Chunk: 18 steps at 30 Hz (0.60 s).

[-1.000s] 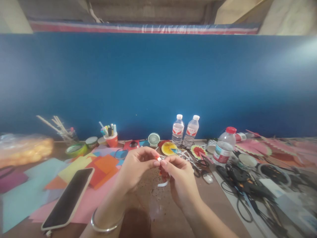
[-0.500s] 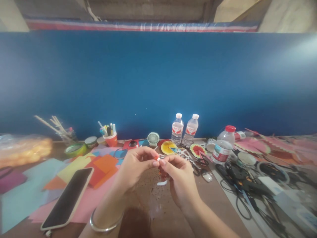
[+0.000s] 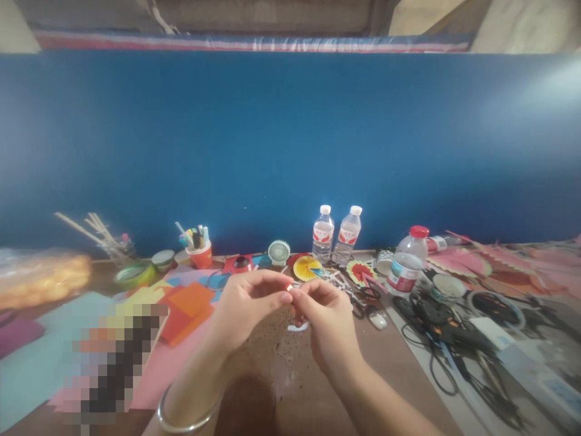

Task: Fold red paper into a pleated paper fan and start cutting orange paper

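Note:
My left hand (image 3: 249,309) and my right hand (image 3: 333,324) meet above the middle of the table. Thumb and forefinger of each are pinched together, and a tiny white piece (image 3: 289,288) shows between the two sets of fingertips. It is too small to tell whether it is paper or something else. A curved white strip (image 3: 298,327) lies on the table just below, partly behind my right hand. Behind the fingertips sit a round yellow folded-paper fan (image 3: 307,267) and several loose white strips.
Coloured paper sheets (image 3: 190,306) spread to the left, with a blurred-out dark object over them. A red pen cup (image 3: 201,257), a small fan (image 3: 278,252) and two water bottles (image 3: 323,236) stand along the blue partition (image 3: 290,139). Scissors (image 3: 363,300) and tangled black cables (image 3: 436,327) lie right.
Both hands stay in nearly the same pinch. The red-orange bit seen at my left fingertips is no longer visible; the white piece still shows. The view has shifted slightly.

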Each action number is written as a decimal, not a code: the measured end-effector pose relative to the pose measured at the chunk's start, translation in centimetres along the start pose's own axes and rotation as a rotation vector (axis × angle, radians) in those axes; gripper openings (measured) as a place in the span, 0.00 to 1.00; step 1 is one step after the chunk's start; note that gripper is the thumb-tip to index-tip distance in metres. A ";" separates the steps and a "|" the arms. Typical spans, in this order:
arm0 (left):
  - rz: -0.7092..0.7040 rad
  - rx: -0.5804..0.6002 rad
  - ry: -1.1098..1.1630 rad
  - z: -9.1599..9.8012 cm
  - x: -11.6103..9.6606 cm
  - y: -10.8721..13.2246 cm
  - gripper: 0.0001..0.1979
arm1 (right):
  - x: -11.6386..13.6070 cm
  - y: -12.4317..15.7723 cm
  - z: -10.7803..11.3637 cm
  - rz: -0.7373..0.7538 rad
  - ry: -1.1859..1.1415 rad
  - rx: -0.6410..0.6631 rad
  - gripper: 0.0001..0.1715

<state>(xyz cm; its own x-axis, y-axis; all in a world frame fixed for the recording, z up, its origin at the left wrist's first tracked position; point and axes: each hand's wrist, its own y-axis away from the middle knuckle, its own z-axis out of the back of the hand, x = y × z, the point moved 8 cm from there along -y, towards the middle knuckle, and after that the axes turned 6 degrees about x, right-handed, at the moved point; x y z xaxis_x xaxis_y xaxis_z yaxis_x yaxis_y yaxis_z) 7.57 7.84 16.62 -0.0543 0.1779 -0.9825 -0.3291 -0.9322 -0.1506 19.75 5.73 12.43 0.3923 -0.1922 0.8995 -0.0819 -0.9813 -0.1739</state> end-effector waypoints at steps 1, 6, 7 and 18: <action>-0.004 -0.022 -0.050 0.1 -0.1 0.1 0.08 | 0.2 -0.1 0.1 0.014 0.036 -0.015 0.12; -0.022 -0.166 -0.173 1.1 -0.1 0.4 0.07 | 0.3 -0.4 0.0 0.010 0.145 0.016 0.09; -0.027 -0.188 -0.173 1.3 0.0 0.4 0.09 | 0.1 -0.5 0.0 -0.008 0.132 0.028 0.09; -0.085 -0.352 -0.151 3.4 -0.1 1.1 0.10 | 0.1 -0.4 -0.1 -0.031 0.219 0.071 0.07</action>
<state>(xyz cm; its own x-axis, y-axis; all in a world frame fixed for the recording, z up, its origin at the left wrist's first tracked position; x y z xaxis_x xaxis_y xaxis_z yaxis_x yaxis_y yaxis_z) 4.02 7.89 16.89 -0.1878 0.2790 -0.9417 0.0041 -0.9586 -0.2848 19.69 6.15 12.65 0.1847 -0.1638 0.9690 -0.0049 -0.9862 -0.1658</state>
